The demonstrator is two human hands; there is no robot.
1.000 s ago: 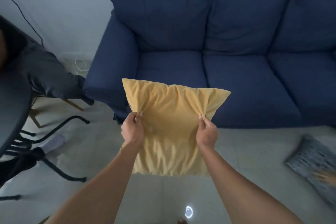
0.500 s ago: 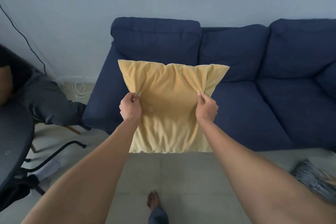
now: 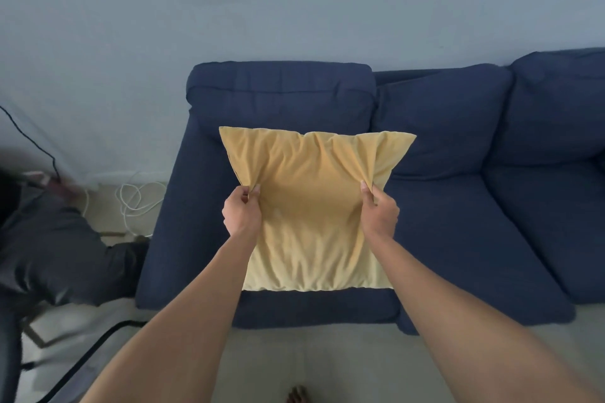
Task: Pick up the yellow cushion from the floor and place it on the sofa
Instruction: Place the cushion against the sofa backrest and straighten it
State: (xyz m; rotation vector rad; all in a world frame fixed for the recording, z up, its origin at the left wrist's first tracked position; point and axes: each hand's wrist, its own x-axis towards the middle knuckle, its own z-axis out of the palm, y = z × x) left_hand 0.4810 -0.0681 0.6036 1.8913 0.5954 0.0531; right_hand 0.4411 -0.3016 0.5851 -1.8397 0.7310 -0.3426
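Nearest to me, below my forearms, I see pale floor (image 3: 262, 366) and the toes of a bare foot (image 3: 296, 394) at the bottom edge. Out ahead, my left hand (image 3: 242, 214) and right hand (image 3: 379, 214) are both pinched shut on the fabric of the yellow cushion (image 3: 311, 206), one on each side edge, with the cloth bunching into folds at each grip. The cushion hangs upright between them, over the leftmost seat of the dark blue sofa (image 3: 458, 222); I cannot tell if its lower edge touches the seat. Its top corners lie against the sofa's back cushion in my view. Left of my left hand, beyond the sofa arm, a dark garment (image 3: 55, 255) lies in a heap, and past it white cable (image 3: 137, 203) coils on the floor. Beyond everything stands a plain bluish-grey wall (image 3: 262, 10), with a thin black cord (image 3: 32, 141) running down it at far left.
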